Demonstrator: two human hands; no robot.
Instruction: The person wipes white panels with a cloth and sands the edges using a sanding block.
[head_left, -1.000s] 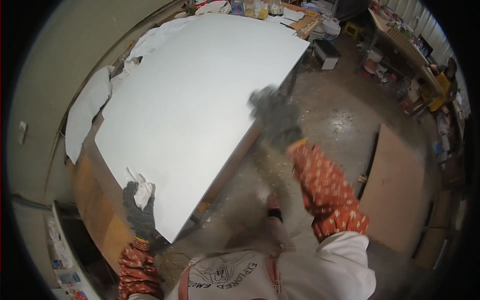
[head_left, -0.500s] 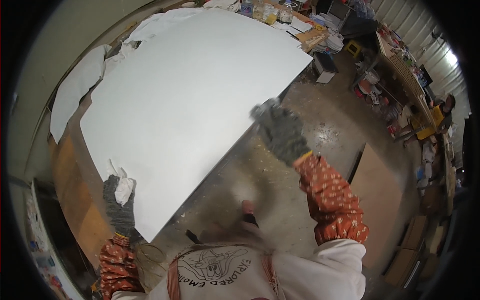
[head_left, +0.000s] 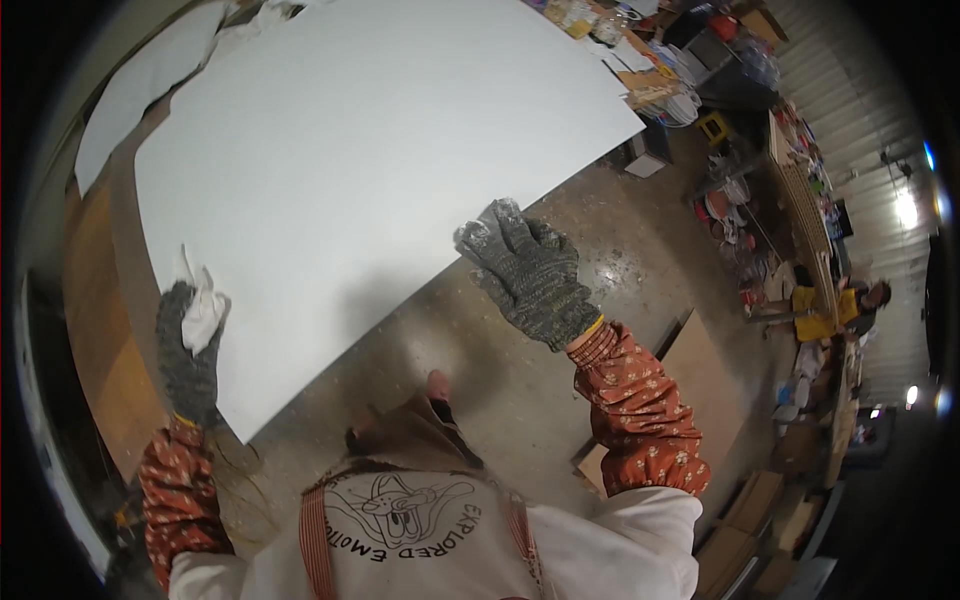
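A large white panel (head_left: 350, 150) lies flat on a table, one long edge running diagonally past me. At its near left corner is my left hand (head_left: 188, 350), in a dark grey knit glove, closed around a crumpled white cloth (head_left: 205, 315). My right hand (head_left: 530, 275), in a matching glove with white-dusted fingertips, is at the panel's long edge. Its thumb and fingers come together around something small and greyish that I cannot make out.
Brown board (head_left: 95, 330) shows left of the panel. Bottles and papers crowd the far right end (head_left: 625, 50). Another brown board (head_left: 700, 380) lies on the floor at right. A person in yellow (head_left: 825, 312) sits by a long bench; cardboard pieces (head_left: 745, 510) stand lower right.
My view has shifted, and the panel appears higher and farther left. My right hand, blurred before, has moved left along the panel's edge. The left hand still holds the cloth by the corner.
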